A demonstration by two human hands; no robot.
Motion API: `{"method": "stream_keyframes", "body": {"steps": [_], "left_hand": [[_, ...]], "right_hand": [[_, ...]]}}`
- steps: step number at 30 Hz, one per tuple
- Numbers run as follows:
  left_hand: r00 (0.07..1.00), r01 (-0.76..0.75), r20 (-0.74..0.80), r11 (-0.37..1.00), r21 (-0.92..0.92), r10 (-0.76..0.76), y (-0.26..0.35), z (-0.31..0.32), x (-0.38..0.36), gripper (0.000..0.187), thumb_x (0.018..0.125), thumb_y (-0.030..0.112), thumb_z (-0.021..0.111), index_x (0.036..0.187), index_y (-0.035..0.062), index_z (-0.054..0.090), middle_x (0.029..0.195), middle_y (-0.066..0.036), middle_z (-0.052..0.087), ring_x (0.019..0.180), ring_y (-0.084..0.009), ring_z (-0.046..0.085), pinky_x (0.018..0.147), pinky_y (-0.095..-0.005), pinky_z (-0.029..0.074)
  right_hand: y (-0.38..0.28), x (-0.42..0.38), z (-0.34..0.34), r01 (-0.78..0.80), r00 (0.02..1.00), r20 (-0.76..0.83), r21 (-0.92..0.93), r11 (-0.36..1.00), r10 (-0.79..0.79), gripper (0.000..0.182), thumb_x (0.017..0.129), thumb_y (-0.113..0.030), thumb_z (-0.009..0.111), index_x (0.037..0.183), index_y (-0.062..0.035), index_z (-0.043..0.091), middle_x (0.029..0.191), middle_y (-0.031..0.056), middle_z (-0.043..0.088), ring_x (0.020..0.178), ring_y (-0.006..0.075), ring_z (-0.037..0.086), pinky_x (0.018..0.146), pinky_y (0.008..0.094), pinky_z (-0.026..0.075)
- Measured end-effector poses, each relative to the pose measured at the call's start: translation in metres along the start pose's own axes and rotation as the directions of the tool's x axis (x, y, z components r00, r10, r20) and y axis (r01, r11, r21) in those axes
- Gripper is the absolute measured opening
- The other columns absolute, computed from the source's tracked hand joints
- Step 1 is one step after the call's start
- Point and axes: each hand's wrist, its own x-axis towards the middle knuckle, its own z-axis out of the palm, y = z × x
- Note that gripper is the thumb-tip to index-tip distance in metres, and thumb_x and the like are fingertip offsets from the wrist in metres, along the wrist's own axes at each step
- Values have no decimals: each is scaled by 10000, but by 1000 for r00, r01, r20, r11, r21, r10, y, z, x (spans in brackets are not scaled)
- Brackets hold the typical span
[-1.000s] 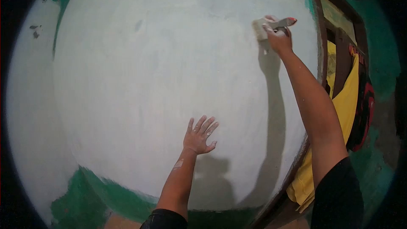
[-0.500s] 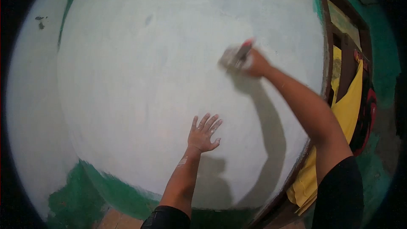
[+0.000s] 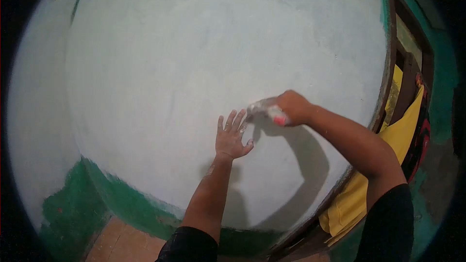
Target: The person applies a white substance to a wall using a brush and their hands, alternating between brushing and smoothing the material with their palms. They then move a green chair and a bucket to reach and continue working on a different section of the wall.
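A broad white-coated paintbrush (image 3: 261, 110) with a red handle end is gripped in my right hand (image 3: 295, 107). Its bristle end points left, close to the fingertips of my left hand (image 3: 230, 137). That left hand is spread with its fingers apart, against or just off the white-painted wall (image 3: 160, 92). White smears mark its thumb and fingers. The brush is partly blurred, so whether its bristles touch the wall cannot be made out.
Green paint (image 3: 126, 189) shows along the wall's bottom edge, above a tiled floor (image 3: 128, 242). On the right, a yellow cloth (image 3: 400, 136) hangs beside a brown wooden frame (image 3: 388, 68). A second white wall (image 3: 39, 92) meets this one at the left.
My right hand has brought the brush down, beside my left hand, and its handle end now points downward. My left hand stays spread at the wall. The view has shifted slightly.
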Motion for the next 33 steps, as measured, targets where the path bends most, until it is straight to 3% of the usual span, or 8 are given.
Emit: {"method": "stream_keyframes", "body": {"steps": [3, 7, 13, 16, 23, 28, 31, 33], "left_hand": [[999, 4, -50, 1000, -31, -6, 2, -3, 1, 780, 679, 456, 623, 1386, 225, 388, 1489, -9, 262, 1380, -242, 200, 1118, -540, 88], [998, -3, -58, 999, -51, 0, -1, -4, 0, 780, 703, 452, 603, 1409, 248, 341, 1489, -9, 256, 1377, -241, 206, 1117, -541, 91], [999, 0, -50, 1000, -29, -2, -3, -2, -1, 773, 708, 456, 593, 1409, 247, 342, 1491, -10, 247, 1384, -244, 188, 1117, -543, 82], [1000, 0, -28, 1000, -28, -1, -3, -3, -1, 777, 717, 474, 576, 1419, 251, 327, 1503, -6, 217, 1391, -241, 169, 1120, -538, 63], [1000, 21, -17, 1000, 20, -21, -3, -3, -1, 762, 713, 472, 574, 1406, 246, 354, 1499, -8, 226, 1388, -242, 178, 1117, -538, 75], [999, 7, -36, 1000, -15, -8, -3, -4, 1, 764, 715, 465, 575, 1410, 250, 344, 1502, 2, 220, 1392, -235, 162, 1120, -533, 75], [999, 18, -46, 999, -34, -20, -2, -2, 2, 774, 693, 447, 595, 1402, 246, 358, 1495, -4, 239, 1384, -242, 185, 1113, -545, 91], [999, 13, -49, 999, -36, -15, -2, -1, 3, 775, 690, 445, 598, 1400, 243, 363, 1494, -8, 241, 1384, -244, 187, 1110, -550, 94]], "right_hand": [[45, -1, -43, -257, 910, -256, 267, 929, 326, 428, 684, -277, 712, 1056, -84, 629, 1024, 118, 654, 910, 267, 626, 809, 361, 481], [166, 2, -106, -421, 323, -572, 627, 656, 754, 632, 692, -403, 748, 1123, 17, 556, 1070, 187, 615, 982, 262, 609, 852, 362, 488], [92, 10, -64, -673, 674, -534, -160, 722, 511, 345, 700, -255, 727, 1010, -137, 635, 899, 117, 661, 818, 286, 637, 742, 394, 505], [24, 13, -3, -104, 975, -211, -160, 982, 69, 430, 661, -211, 713, 1070, -130, 606, 896, 134, 629, 820, 302, 608, 742, 400, 487], [56, 38, -28, -68, 956, -198, 567, 821, 216, 534, 687, -331, 746, 1133, -76, 601, 1103, 136, 626, 1037, 259, 586, 942, 378, 426], [165, 30, -98, -248, 586, -474, 667, 703, 657, 546, 747, -362, 733, 1141, -13, 587, 1131, 167, 618, 961, 213, 639, 842, 368, 502], [131, 22, -96, -290, 491, -643, 516, 806, 588, 431, 812, -221, 670, 1210, -89, 572, 1095, 84, 637, 934, 180, 622, 800, 325, 512], [88, 21, -59, -653, 731, -440, -232, 720, 522, 397, 785, -170, 649, 1173, -109, 590, 1088, 116, 640, 923, 243, 635, 788, 341, 514]]}}
